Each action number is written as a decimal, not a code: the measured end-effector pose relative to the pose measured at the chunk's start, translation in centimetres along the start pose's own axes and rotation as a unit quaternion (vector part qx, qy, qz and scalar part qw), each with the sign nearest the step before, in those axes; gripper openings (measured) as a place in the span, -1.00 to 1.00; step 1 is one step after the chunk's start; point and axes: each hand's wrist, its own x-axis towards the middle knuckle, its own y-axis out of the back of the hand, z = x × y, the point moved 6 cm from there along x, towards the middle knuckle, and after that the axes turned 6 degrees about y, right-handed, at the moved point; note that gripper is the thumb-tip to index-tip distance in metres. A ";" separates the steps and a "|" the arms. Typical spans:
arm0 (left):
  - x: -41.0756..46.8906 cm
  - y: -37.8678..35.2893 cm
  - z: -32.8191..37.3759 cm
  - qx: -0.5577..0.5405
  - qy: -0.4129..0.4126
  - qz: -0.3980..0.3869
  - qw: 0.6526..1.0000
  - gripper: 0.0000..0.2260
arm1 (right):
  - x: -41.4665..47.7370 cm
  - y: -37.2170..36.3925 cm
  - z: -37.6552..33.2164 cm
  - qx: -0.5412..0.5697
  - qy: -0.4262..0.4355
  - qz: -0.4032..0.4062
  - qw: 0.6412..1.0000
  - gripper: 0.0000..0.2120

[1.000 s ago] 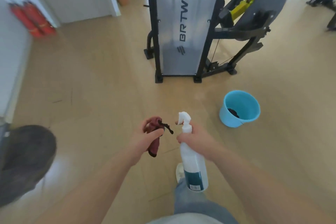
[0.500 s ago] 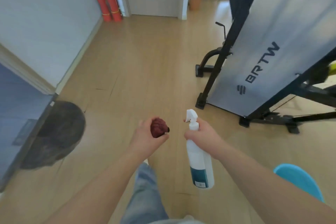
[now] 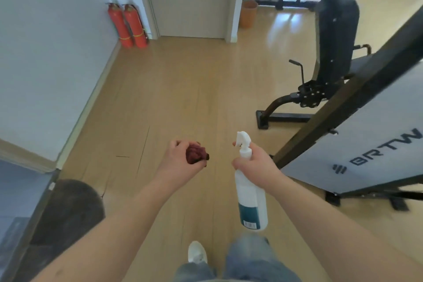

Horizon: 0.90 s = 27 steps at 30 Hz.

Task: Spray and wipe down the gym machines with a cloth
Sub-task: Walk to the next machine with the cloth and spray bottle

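Dark red cloth (image 3: 195,155), now balled inside the curled fingers of the left hand (image 3: 180,163) rather than dangling; spray bottle (image 3: 251,199) gripped at its neck by the right hand (image 3: 258,167). The person has turned left, leaving the grey-panelled machine (image 3: 366,144) at the right edge: probably repositioning, nothing sprayed yet

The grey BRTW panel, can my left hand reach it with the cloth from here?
Probably not cleanly. The left hand grips the balled red cloth, and the right hand holding the spray bottle sits between it and the grey BRTW panel. Turning right should free the way.
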 end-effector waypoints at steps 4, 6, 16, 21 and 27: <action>9.8 2.5 2.5 0.011 -0.002 0.003 1.000 -0.66 | 9.1 2.7 -3.3 0.024 0.014 0.006 1.000 -0.59; 14.8 3.0 3.8 0.012 -0.002 0.003 1.000 -0.65 | 14.3 4.2 -4.6 0.028 0.026 0.009 0.999 -0.64; 39.2 6.0 15.9 -0.014 0.004 0.013 1.000 -0.70 | 37.7 15.0 -13.3 0.230 0.024 -0.051 0.972 -0.73; 51.6 7.5 21.6 -0.018 -0.021 0.013 1.000 -0.65 | 48.9 20.3 -17.1 0.174 0.037 -0.041 0.983 -0.72; 68.7 6.9 27.3 0.002 -0.057 -0.038 0.998 -0.64 | 62.6 26.6 -19.9 0.156 0.019 0.020 0.987 -0.77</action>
